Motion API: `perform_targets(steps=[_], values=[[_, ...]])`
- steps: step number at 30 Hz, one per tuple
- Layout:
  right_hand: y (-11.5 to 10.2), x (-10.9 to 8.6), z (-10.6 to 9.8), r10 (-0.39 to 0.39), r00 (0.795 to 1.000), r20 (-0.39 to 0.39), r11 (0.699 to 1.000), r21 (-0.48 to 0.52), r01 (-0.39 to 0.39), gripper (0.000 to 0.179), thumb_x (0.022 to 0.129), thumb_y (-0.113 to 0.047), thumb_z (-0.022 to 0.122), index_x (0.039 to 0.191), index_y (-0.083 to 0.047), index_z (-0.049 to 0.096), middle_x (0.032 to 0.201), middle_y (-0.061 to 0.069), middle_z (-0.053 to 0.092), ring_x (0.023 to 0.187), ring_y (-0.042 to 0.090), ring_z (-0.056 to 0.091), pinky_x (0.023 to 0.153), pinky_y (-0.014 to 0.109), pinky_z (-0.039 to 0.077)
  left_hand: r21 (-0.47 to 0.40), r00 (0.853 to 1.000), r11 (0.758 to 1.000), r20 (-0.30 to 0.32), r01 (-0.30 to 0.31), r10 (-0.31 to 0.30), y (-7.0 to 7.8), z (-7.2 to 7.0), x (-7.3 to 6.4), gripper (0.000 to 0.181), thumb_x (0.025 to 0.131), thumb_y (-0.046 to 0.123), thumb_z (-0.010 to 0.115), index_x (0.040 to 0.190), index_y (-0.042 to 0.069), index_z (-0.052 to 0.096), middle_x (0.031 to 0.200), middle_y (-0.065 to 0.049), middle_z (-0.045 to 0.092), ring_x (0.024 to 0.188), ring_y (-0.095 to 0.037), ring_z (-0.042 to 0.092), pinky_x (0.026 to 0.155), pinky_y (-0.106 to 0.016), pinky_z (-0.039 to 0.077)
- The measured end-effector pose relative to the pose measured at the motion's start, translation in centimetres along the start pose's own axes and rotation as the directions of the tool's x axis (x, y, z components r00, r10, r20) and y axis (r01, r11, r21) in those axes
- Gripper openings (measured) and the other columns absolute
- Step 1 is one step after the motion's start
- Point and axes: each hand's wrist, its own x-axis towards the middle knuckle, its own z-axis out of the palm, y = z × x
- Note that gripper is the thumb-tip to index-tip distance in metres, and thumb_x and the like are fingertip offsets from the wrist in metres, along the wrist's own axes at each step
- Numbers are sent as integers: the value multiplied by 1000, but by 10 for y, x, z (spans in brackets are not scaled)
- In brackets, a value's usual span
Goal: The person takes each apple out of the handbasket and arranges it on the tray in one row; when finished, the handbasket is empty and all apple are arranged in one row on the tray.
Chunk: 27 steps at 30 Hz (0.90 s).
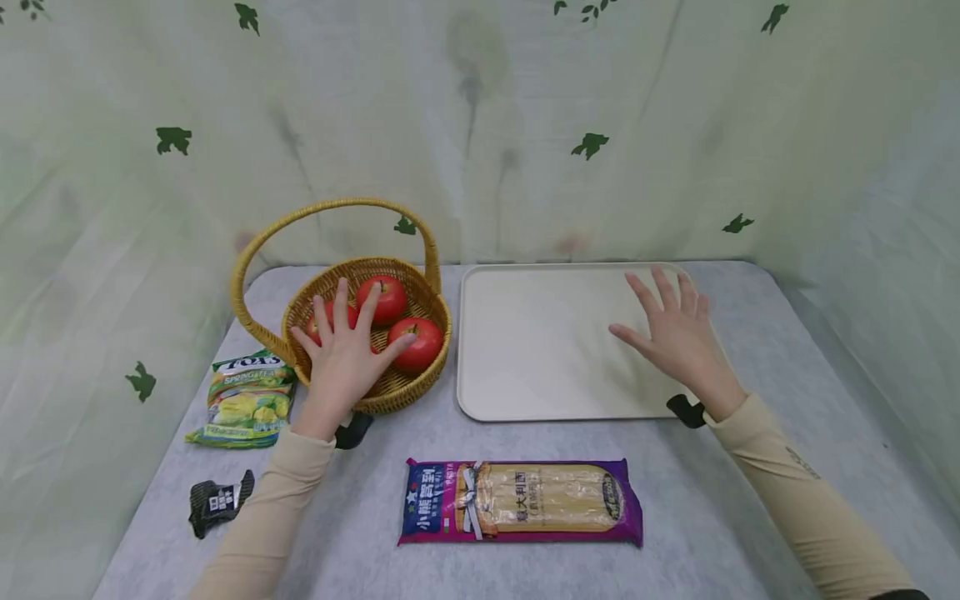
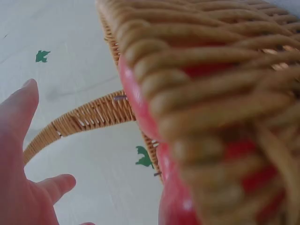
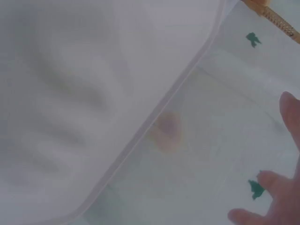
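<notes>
My left hand (image 1: 345, 354) is spread over a wicker basket (image 1: 397, 398) with a tall arched handle, its fingers straight and holding nothing. Red apples (image 1: 417, 345) lie in the basket, partly hidden behind the fingers. In the left wrist view, the woven basket wall (image 2: 225, 70) fills the right side, and the spread fingers stand apart from it. Over the right part of a white tray (image 1: 540, 342) my right hand (image 1: 678, 337) hovers with fingers fanned out and nothing in them. Its blurred shadow falls on the tray in the right wrist view.
Toward the front lies a purple pasta packet (image 1: 525, 502). A green and yellow snack bag (image 1: 250, 400) rests left of the basket, partly beneath its handle. Nearer, beside the left sleeve, is a small black packet (image 1: 219, 502). A leaf-patterned curtain (image 1: 517, 167) hangs behind the table.
</notes>
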Motion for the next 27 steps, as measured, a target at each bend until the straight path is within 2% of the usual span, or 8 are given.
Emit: perform_targets(steps=[6, 9, 13, 17, 20, 23, 27], values=[[-14, 14, 3, -134, 989, -57, 986, 97, 139, 80, 90, -44, 63, 152, -14, 23, 154, 24, 14, 138, 50, 6, 104, 69, 9, -28, 1000, 1000, -24, -13, 12, -5, -7, -10, 89, 86, 68, 50, 154, 21, 20, 158, -15, -7, 139, -48, -11, 98, -74, -10], [-23, 22, 5, -209, 974, -85, 965, 144, 219, 79, 90, -39, 66, 152, -11, 24, 153, 24, 17, 138, 49, 10, 106, 66, 11, -51, 999, 998, -34, -26, 25, -7, -11, -16, 87, 87, 68, 49, 154, 22, 18, 159, -13, -7, 140, -45, -10, 100, -73, -6], [-38, 32, 10, -284, 952, -114, 925, 229, 303, 80, 88, -32, 70, 151, -10, 27, 153, 21, 22, 139, 44, 14, 107, 62, 17, -107, 998, 993, -57, -45, 39, -10, -15, -26, 85, 88, 62, 53, 154, 21, 20, 159, -12, -4, 141, -42, -7, 104, -70, 1], [-54, 41, 17, -346, 929, -132, 867, 334, 371, 79, 87, -28, 72, 151, -11, 28, 153, 16, 24, 139, 37, 20, 107, 58, 23, -201, 996, 979, -85, -42, 25, -13, -18, -37, 81, 89, 52, 60, 153, 18, 23, 159, -11, 3, 141, -40, 3, 102, -70, 19], [-66, 49, 24, -392, 908, -149, 812, 408, 417, 78, 87, -26, 72, 150, -11, 30, 152, 14, 28, 139, 32, 23, 107, 55, 25, -307, 995, 951, -105, -34, 1, -16, -19, -46, 77, 90, 44, 63, 152, 18, 26, 158, -9, 8, 141, -36, 10, 95, -70, 31], [-80, 58, 31, -427, 892, -151, 757, 481, 444, 76, 87, -26, 72, 150, -12, 31, 150, 10, 32, 137, 26, 29, 106, 50, 30, -410, 992, 912, -127, -28, -27, -21, -19, -54, 74, 90, 35, 66, 151, 17, 29, 157, -10, 13, 140, -34, 14, 96, -69, 30], [-100, 69, 39, -455, 882, -118, 673, 603, 428, 75, 87, -25, 73, 149, -14, 33, 149, 5, 36, 131, 24, 37, 103, 44, 37, -504, 985, 864, -151, -1, -86, -28, -17, -66, 69, 90, 27, 67, 149, 13, 34, 155, -13, 19, 139, -34, 19, 101, -67, 26]])
